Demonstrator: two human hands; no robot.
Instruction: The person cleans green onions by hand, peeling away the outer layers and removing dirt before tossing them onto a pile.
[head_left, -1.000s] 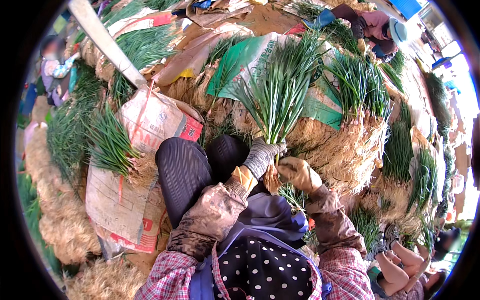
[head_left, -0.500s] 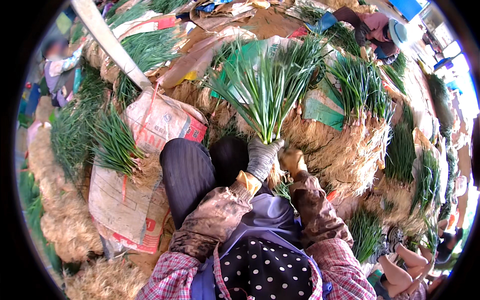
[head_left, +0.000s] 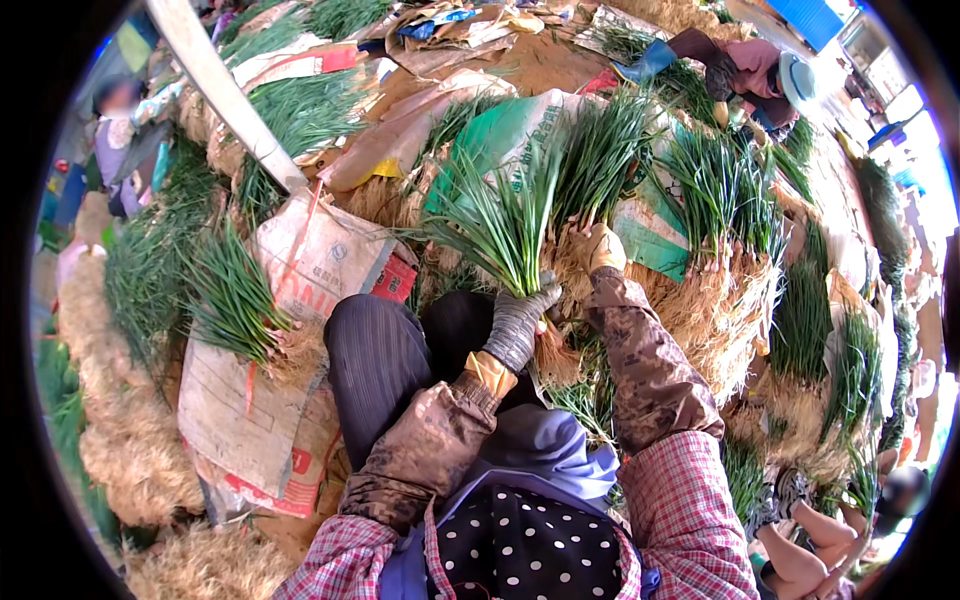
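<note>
While the left hand (head_left: 523, 322) holds a bunch of long green plants (head_left: 512, 225), the right hand (head_left: 600, 250) is over at another clump (head_left: 600, 160), just past it. The left grip is wrapped snug around the stems, low down, so the leaves fan out on one side and the tan roots (head_left: 555, 358) hang out on the other. The right grip is bent by the stem ends of that clump, and from where I stand I can't tell if it is pinching any. To me, the work looks only part done. On the left, one bunch (head_left: 235, 300) lies on a flat sack (head_left: 235, 415), near the knee (head_left: 372, 345). A red string (head_left: 250, 385) shows by it, but I can't see a knot. The bunch being held seems about half made, I think. Lots is left, because more green plants (head_left: 715, 185) sit packed together on the right, with a big mat of roots (head_left: 690, 310) below them.
</note>
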